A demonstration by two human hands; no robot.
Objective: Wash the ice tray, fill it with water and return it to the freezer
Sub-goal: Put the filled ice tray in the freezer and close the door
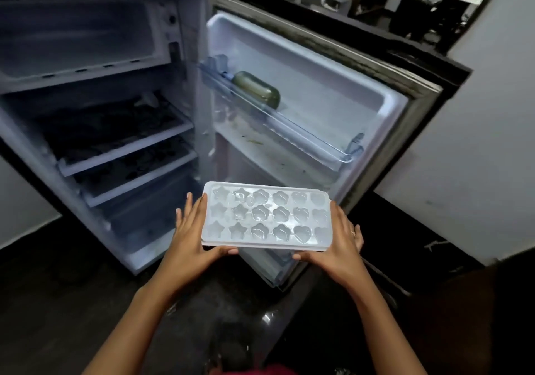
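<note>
A pale translucent ice tray with star, flower and heart shaped cells is held level in front of an open fridge. My left hand grips its left end, thumb under the near edge. My right hand grips its right end the same way. The freezer compartment sits open at the top left of the fridge, well above and left of the tray. I cannot tell whether the cells hold water.
The fridge door stands swung open to the right, with a greenish bottle lying in its upper rack. Fridge shelves hold dark items. A dark floor lies below, a white wall to the right.
</note>
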